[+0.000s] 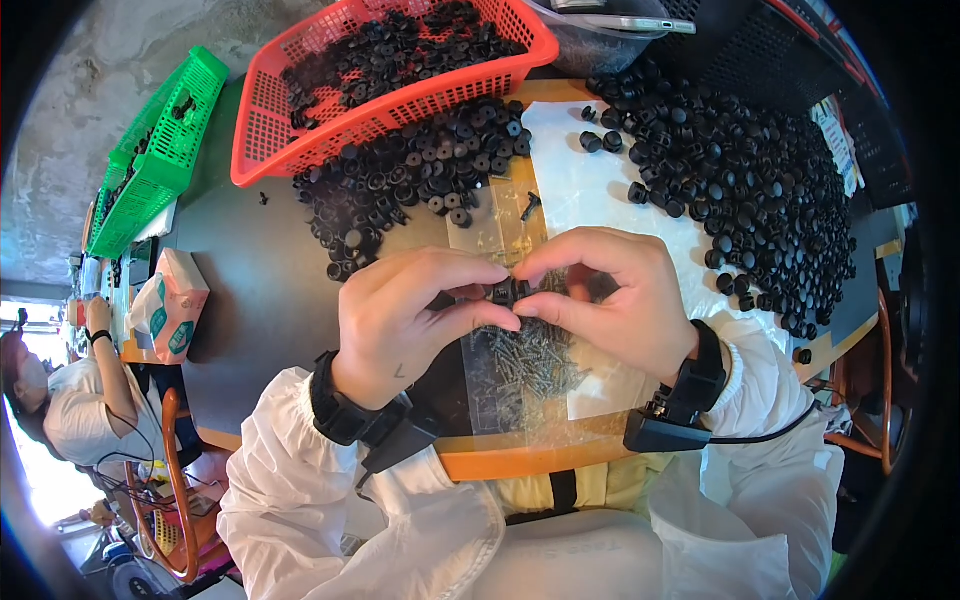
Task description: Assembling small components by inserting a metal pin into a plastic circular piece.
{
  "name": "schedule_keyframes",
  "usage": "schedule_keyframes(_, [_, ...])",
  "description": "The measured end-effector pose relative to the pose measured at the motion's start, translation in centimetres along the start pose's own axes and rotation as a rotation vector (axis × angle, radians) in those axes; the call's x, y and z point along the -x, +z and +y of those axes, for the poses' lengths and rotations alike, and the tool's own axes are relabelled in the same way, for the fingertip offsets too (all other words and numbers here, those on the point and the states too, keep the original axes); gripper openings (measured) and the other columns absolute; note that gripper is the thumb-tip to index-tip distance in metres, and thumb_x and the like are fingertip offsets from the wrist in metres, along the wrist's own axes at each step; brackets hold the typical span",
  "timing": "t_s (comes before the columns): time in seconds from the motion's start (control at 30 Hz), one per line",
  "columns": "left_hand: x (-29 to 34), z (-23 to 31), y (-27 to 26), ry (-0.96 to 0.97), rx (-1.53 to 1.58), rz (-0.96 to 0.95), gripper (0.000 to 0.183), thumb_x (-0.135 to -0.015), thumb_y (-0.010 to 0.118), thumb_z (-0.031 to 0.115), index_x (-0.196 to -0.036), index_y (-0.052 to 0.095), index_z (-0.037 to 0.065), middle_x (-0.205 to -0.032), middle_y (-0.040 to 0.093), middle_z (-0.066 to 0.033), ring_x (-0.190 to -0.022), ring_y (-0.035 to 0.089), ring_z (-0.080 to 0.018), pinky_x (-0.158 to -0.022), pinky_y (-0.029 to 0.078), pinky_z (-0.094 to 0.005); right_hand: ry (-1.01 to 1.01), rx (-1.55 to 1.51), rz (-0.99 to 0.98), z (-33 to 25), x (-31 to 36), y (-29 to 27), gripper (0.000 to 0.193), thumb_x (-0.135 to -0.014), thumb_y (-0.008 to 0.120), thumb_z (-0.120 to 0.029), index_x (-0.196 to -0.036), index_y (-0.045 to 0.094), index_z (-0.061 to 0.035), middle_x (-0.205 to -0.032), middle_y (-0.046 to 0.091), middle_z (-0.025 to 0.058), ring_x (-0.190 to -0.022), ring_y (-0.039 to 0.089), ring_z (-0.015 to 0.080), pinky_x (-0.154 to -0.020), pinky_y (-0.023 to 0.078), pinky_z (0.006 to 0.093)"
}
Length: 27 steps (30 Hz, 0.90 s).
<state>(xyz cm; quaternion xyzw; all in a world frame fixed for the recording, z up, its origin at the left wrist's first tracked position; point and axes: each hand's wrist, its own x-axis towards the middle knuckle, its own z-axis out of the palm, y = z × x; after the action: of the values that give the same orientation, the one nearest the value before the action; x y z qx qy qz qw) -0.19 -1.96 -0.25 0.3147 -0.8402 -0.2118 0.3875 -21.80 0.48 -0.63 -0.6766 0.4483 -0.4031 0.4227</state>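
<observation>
Dark grey tabletop (pixel 250 290) with an orange front edge, carrying loose stock on both sides of the work position. At centre, both hands meet above a clear plastic sheet (pixel 590 190) spread on the surface.

Left hand (pixel 400 320): fingers curled narrow, thumb and forefinger pinched on the left side of a small black plastic part (pixel 508 292). Right hand (pixel 620 300): fingers likewise closed in, tips pressed to the right side of the same part. The part is held clear of the surface, between the two sets of fingertips, directly over a scatter of small metal screws (pixel 530 365) lying on the sheet. Whether a screw is seated in the part cannot be told.

Both wrists carry black bands with small black units attached; a cable runs from the right one. Sleeves are white.

Stock noted: a heap of black round caps (pixel 420 175) behind the left hand, touching the front of a red mesh basket (pixel 300 140) filled with the same pieces. A larger spread of black caps (pixel 760 170) lies to the right, partly on the sheet. Two green baskets (pixel 165 150) stand at far left, well apart from the hands.

Another person in a light shirt (pixel 70 400) sits at the left edge, beside an orange chair frame (pixel 175 470).
</observation>
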Motion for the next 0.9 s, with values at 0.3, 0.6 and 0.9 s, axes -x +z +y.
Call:
schedule_keyframes(0.3, [0.0, 0.0, 0.4, 0.006, 0.025, 0.056, 0.037, -0.062, 0.086, 0.018, -0.091, 0.067, 0.005, -0.079, 0.069, -0.0074, -0.063, 0.065, -0.0184, -0.056, 0.051, -0.0264, -0.021, 0.020, 0.009, 0.0, 0.0, -0.1, 0.023, -0.075, 0.079, -0.011, -0.097, 0.071, -0.0091, -0.085, 0.070, -0.0001, -0.053, 0.048, 0.0069, -0.050, 0.039, 0.0219])
schedule_keyframes(0.6, [0.6, 0.9, 0.5, -0.170, 0.203, 0.017, 0.033, -0.069, 0.084, 0.011, -0.094, 0.066, -0.001, -0.083, 0.071, -0.0097, -0.072, 0.070, -0.0149, -0.063, 0.054, -0.0245, -0.031, -0.059, 0.035, -0.2, 0.2, 0.2, 0.023, -0.075, 0.079, -0.009, -0.096, 0.071, -0.0073, -0.085, 0.069, 0.0004, -0.057, 0.053, 0.0072, -0.053, 0.042, 0.0217])
schedule_keyframes(0.9, [1.0, 1.7, 0.8, -0.328, 0.481, 0.053, 0.027, -0.076, 0.080, 0.006, -0.095, 0.064, -0.005, -0.087, 0.071, -0.0119, -0.078, 0.071, -0.0164, -0.069, 0.056, -0.0253, -0.170, -0.173, -0.005, -0.4, 0.2, -0.4, 0.022, -0.073, 0.078, 0.000, -0.094, 0.073, -0.0052, -0.088, 0.068, 0.0038, -0.073, 0.061, 0.0111, -0.063, 0.048, 0.0238])
